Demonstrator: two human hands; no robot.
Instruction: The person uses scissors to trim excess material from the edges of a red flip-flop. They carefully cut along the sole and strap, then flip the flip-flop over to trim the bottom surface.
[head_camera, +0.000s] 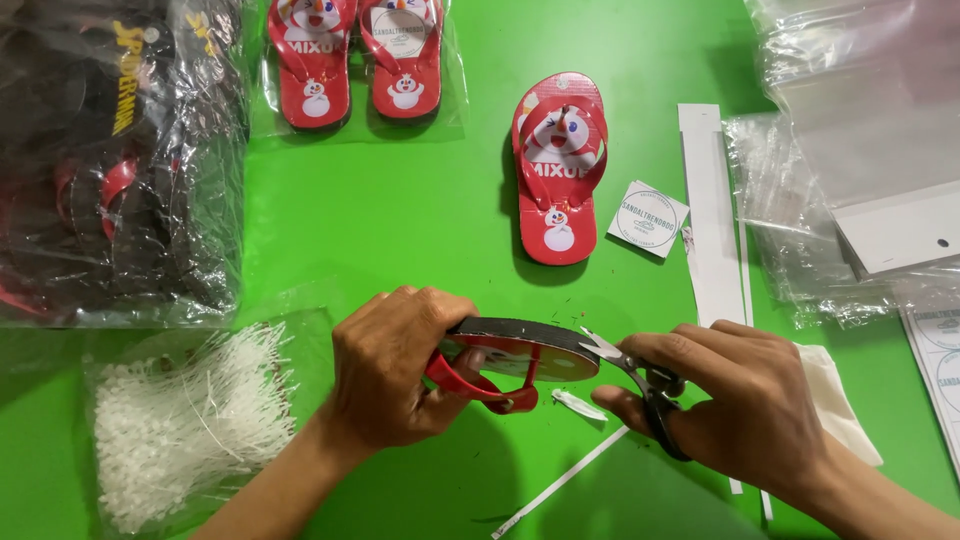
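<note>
Scissors (640, 375) are gripped in the right hand (745, 395), blades set against the toe edge of a red flip-flop (515, 360) clamped on its side in the left hand (395, 365), fingers curled round the strap. Trimming looks under way: specks are scattered on the green table (400, 220). At twelve o'clock its mate (558, 165) is laid flat, loose; at eleven a bagged pair (355, 60) appears finished. White plastic tag fasteners (185, 425) are heaped at nine, clear bags (850, 130) at two.

square white label (648, 218) beside sandal; clear bags (860, 140) right, perhaps empty
</note>
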